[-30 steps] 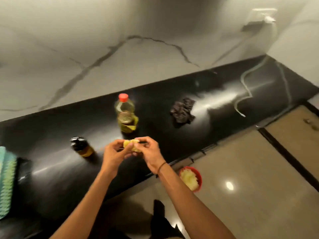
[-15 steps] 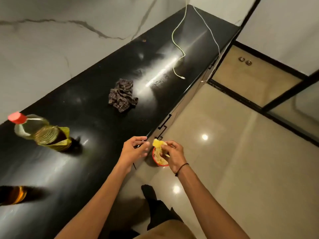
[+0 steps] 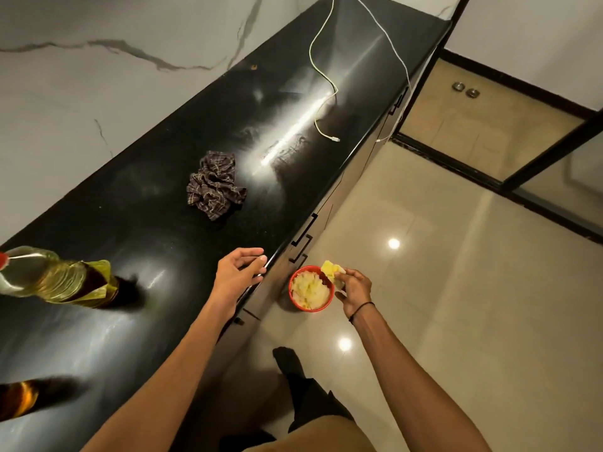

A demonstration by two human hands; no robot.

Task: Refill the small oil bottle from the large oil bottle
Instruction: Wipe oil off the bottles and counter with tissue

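Observation:
The large oil bottle (image 3: 55, 282), clear with a red cap and yellow label, stands on the black counter (image 3: 169, 164) at the far left. The small dark oil bottle (image 3: 16, 398) shows only partly at the lower left edge. My left hand (image 3: 239, 272) hovers over the counter's front edge, fingers loosely spread, holding nothing. My right hand (image 3: 354, 290) pinches a crumpled yellow-white piece (image 3: 332, 270) just above a red bin (image 3: 311, 288) on the floor, which is full of similar scraps.
A crumpled dark checked cloth (image 3: 213, 187) lies mid-counter. A white charging cable (image 3: 323, 83) trails across the far end. Drawer handles (image 3: 303, 236) line the counter front. Glossy beige floor tiles (image 3: 440, 288) spread to the right, with black-framed panels (image 3: 509, 125) beyond.
The view swung right and down. My hands parted: the right one carried the yellow piece off the counter edge to above the red bin, while the left one let go and stayed by the edge.

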